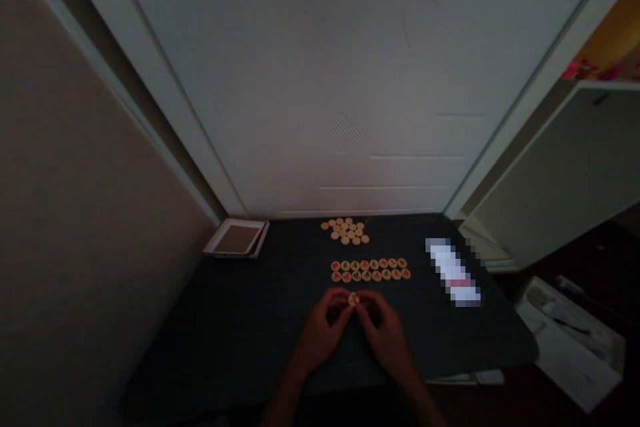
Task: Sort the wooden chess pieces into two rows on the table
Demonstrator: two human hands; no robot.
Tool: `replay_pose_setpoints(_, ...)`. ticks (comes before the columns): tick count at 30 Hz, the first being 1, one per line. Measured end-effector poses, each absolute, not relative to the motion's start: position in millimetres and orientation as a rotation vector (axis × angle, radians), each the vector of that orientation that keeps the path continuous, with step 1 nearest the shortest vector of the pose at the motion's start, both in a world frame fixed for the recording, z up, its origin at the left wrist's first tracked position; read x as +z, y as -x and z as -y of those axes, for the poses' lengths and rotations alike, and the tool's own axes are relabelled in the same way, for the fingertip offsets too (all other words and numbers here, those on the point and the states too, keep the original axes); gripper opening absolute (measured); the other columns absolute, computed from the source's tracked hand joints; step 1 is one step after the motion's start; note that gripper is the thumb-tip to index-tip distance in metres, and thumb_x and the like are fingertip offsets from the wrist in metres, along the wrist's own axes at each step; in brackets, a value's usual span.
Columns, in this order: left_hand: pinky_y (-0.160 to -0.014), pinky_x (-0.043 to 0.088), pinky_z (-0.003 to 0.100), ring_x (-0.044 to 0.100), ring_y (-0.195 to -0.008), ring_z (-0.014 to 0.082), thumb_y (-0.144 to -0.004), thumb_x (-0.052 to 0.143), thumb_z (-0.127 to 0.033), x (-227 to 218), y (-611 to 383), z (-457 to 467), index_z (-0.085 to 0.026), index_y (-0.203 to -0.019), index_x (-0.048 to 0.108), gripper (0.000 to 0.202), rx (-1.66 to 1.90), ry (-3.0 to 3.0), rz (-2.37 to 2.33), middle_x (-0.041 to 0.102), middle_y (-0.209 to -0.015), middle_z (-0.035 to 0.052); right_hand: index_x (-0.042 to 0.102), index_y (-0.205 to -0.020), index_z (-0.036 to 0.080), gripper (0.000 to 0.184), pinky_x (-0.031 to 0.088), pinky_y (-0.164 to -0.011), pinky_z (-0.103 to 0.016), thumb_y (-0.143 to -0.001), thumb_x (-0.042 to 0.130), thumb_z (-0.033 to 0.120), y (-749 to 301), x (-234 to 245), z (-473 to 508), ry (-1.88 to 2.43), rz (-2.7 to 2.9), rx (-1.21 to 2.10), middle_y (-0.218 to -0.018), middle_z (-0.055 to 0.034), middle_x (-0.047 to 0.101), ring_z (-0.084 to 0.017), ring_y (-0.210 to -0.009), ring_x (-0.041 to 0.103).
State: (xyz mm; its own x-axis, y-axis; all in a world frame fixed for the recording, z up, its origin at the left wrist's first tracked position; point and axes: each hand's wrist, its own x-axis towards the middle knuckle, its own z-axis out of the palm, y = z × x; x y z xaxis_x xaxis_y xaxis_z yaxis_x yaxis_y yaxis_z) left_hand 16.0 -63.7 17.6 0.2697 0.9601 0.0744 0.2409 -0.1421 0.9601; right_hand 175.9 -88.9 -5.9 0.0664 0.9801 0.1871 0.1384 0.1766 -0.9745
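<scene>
A single xiangqi piece (353, 299) is held just on the near side of the double row of xiangqi pieces (366, 275), a red mark being shown on its face; it is pinched by the left hand (320, 323) and the right hand (384, 327) together, the thumbs and forefingers being closed to the width of the piece; the other fingers are partly hidden, and their exact bend cannot be told. The double row is laid on a dark table (250, 320) and marked in red and black; just beyond it, a loose cluster of plain-faced wooden discs (351, 235) is gathered; well to its left, a white-rimmed shallow box (237, 239) is set; to its right, a pale item (455, 273) is blurred by pixels, its kind being hidden.
</scene>
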Motion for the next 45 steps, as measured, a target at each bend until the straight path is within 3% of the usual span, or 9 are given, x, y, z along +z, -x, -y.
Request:
replay_pose_setpoints(21, -0.076, 0.054, 0.028, 0.071, -0.081, 0.0187, -0.092, 0.061, -0.043, 16.5, -16.5, 61.0, -0.023, -0.095, 0.067, 0.022, 0.939, -1.637, -1.224, 0.076, -0.089, 0.0018, 0.071, -0.111, 0.023, 0.027, 0.057, -0.077, -0.031, -0.091, 0.065, 0.04, -175.9, -4.9, 89.0, 1.249, 1.412, 0.858, -0.096, -0.0058, 0.074, -0.021, -0.083, 0.07)
replay_pose_setpoints(37, -0.093, 0.054, 0.034, 0.071, -0.101, 0.0215, -0.097, 0.054, -0.04, 18.6, -15.8, 61.3, -0.024, -0.113, 0.066, 0.026, 0.931, -1.593, -1.127, 0.076, -0.108, 0.005, 0.07, -0.122, 0.03, 0.028, 0.055, -0.084, -0.033, -0.095, 0.06, 0.03, -178.7, -1.2, 87.4, 1.202, 1.532, 0.816, -0.103, -0.0047, 0.073, -0.02, -0.089, 0.068)
replay_pose_setpoints(45, -0.093, 0.054, 0.034, 0.072, -0.099, 0.0211, -0.096, 0.055, -0.039, 18.4, -16.4, 62.1, -0.024, -0.115, 0.063, 0.025, 0.939, -1.573, -1.107, 0.076, -0.105, 0.0045, 0.071, -0.121, 0.03, 0.028, 0.056, -0.089, -0.037, -0.096, 0.06, 0.032, -177.4, 0.8, 87.5, 1.191, 1.501, 0.804, -0.111, -0.006, 0.074, -0.023, -0.099, 0.07)
